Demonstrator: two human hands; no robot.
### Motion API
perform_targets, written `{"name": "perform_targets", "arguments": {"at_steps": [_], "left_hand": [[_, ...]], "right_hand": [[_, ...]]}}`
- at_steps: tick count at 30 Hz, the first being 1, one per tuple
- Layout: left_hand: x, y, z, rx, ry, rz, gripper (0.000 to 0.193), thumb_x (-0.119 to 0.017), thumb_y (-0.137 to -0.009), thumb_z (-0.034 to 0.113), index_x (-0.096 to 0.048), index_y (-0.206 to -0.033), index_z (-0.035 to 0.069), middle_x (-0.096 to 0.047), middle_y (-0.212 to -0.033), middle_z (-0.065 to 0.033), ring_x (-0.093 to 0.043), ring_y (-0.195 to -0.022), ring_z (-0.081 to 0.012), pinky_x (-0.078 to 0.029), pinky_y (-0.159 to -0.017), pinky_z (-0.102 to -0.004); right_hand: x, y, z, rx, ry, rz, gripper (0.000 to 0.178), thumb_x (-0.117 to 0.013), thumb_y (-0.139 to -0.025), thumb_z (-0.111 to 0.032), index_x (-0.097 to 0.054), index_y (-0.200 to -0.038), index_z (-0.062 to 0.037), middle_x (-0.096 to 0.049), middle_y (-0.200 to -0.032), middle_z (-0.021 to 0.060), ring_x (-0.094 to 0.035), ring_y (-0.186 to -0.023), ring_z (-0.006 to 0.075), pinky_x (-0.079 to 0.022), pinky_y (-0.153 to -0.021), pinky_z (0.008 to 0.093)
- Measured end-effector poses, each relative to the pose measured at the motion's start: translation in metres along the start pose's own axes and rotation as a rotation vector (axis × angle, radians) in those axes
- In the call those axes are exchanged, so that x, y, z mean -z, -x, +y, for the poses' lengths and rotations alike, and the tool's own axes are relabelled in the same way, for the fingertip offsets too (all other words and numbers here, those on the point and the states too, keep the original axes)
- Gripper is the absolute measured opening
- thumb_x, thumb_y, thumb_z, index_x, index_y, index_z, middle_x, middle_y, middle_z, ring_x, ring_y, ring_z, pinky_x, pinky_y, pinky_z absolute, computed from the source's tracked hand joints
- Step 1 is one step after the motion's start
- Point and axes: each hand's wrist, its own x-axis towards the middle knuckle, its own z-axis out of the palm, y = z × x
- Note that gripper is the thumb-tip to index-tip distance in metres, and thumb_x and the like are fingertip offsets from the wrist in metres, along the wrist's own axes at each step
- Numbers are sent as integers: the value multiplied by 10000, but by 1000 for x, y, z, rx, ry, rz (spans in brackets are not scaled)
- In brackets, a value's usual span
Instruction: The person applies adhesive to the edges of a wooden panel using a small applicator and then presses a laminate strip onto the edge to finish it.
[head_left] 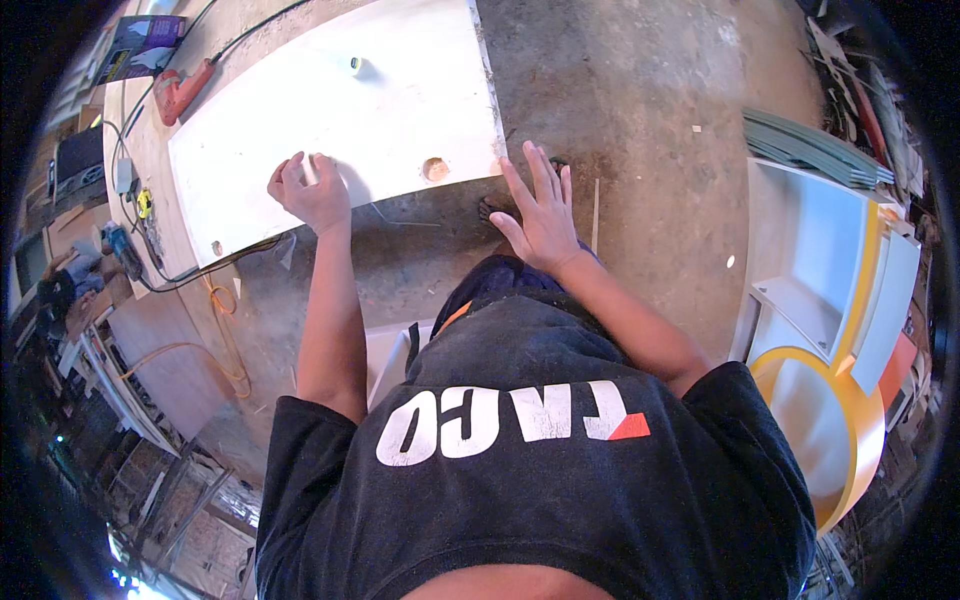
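Note:
A long white panel [300, 120] lies in front of me, with a round hole [435, 169] by its near edge and a smaller one at the near left corner. Over its near left part is my left hand [315, 195], fingers curled in toward the thumb. Whatever they hold, if anything, is too small to make out. My right hand [542, 215] has its fingers spread, beside the panel's right end, and it holds nothing. A small pale green cylinder [356, 66] stands on the far part of the panel.
A red power tool [180, 92] and black cables lie left of the panel. An orange cord [238, 340] hangs lower left. On the right stand a white and yellow cabinet [800, 280] and a stack of greenish sheets [815, 150]. Concrete floor [640, 130] lies between.

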Motion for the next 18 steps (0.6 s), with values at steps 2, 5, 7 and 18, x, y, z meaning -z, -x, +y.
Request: {"name": "perform_targets", "arguments": {"at_steps": [2,5,7,18], "left_hand": [[-1,-1,-1,-34,-31,5,298,-743,-888,195,-691,-1113,7,-527,-1250,-178,-524,-1170,-304,-476,-988,-414],[0,0,1,-25,-18,4,292,-742,-887,193,-693,-1105,4,-528,-1249,-178,-522,-1169,-302,-476,-982,-415],[0,0,2,-23,-29,4,288,-742,-887,191,-694,-1103,7,-527,-1250,-176,-522,-1170,-300,-480,-974,-413],[-3,0,2,9,-32,1,280,-747,-880,177,-701,-1099,9,-508,-1267,-169,-523,-1183,-287,-493,-964,-397]], "right_hand": [[-1,-7,2,-1,24,8,788,-594,-974,-547,-337,-1630,-194,-171,-1708,208,-200,-1562,437,-100,-1200,721],[-2,-18,4,-9,49,7,789,-583,-976,-568,-342,-1628,-193,-161,-1711,205,-184,-1566,436,-95,-1201,722],[-4,-21,9,-13,38,18,791,-573,-977,-581,-343,-1628,-195,-158,-1712,201,-176,-1568,434,-94,-1201,723],[0,-40,12,-17,39,39,804,-574,-968,-611,-354,-1624,-201,-160,-1714,180,-175,-1568,424,-83,-1207,715]]}}
